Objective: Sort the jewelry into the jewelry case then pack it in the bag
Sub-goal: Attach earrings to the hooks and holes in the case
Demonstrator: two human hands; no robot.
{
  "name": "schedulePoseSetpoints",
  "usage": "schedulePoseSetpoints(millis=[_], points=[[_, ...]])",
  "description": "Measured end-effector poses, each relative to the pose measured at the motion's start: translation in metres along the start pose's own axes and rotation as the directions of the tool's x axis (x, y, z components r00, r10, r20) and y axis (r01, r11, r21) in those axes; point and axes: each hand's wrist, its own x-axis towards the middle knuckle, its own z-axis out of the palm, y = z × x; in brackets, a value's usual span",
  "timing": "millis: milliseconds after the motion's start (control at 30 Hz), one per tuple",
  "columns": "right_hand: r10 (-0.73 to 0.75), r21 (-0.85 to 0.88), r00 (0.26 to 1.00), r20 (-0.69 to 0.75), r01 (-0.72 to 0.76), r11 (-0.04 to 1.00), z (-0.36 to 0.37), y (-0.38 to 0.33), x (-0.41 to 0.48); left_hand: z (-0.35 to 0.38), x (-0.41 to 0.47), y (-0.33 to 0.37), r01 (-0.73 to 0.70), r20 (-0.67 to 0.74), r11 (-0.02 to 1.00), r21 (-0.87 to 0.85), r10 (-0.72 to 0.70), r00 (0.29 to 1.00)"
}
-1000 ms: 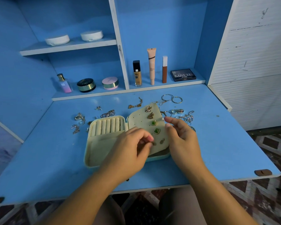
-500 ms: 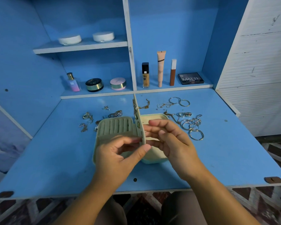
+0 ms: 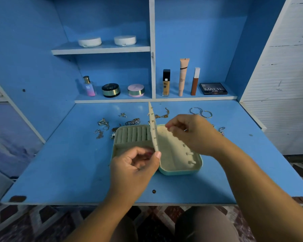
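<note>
A: How's your left hand (image 3: 135, 165) set?
B: Thumb and fingers pinch the flap (image 3: 154, 137) low, upright in the open jewelry case (image 3: 182, 169), mid-table (image 3: 68, 172).
A: Your right hand (image 3: 191, 133)?
B: Curled above the case's right half; contents unclear. Loose jewelry (image 3: 103, 124) lies behind.

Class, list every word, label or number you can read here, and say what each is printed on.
"MATTE": black palette on the lower shelf.
"SB": pink-and-blue bottle.
Too blurred: the line under MATTE, print on the foundation bottle and the beige tube.
</note>
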Motion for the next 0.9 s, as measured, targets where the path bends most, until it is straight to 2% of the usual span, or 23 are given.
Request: schedulePoseSetpoints(millis=[167,267,367,567,667,767,900], points=[[-0.115,0.250,0.993,0.002,0.111,0.962,0.031,-0.003,-0.018,0.000,0.001,0.001,0.057,0.019,0.991,-0.119,-0.055,0.998],[-0.098,0.373,0.995,0.006,0.089,0.924,0.038,0.000,-0.022,-0.001,0.001,0.001,0.059,0.034,0.992,-0.111,-0.056,0.998],[-0.107,0.396,0.994,0.002,0.097,0.913,0.041,0.003,-0.026,-0.001,0.001,0.001,0.075,0.022,0.991,-0.115,-0.072,0.997],[-0.123,0.328,0.992,-0.035,0.128,0.936,0.045,0.003,-0.028,0.000,-0.002,0.003,0.064,-0.040,0.990,-0.125,-0.069,0.997],[-0.132,0.236,0.991,0.003,0.128,0.963,0.034,-0.001,-0.024,0.001,-0.003,0.004,0.054,-0.073,0.991,-0.124,-0.064,0.995],[-0.038,0.006,0.999,-0.012,0.038,0.999,0.008,0.011,-0.003,0.002,-0.003,0.005,0.047,-0.091,0.991,-0.127,-0.059,0.994],[0.144,-0.285,0.963,-0.227,-0.207,0.936,-0.038,0.056,0.039,0.002,-0.002,0.002,0.085,-0.085,0.984,-0.156,-0.099,0.991]])
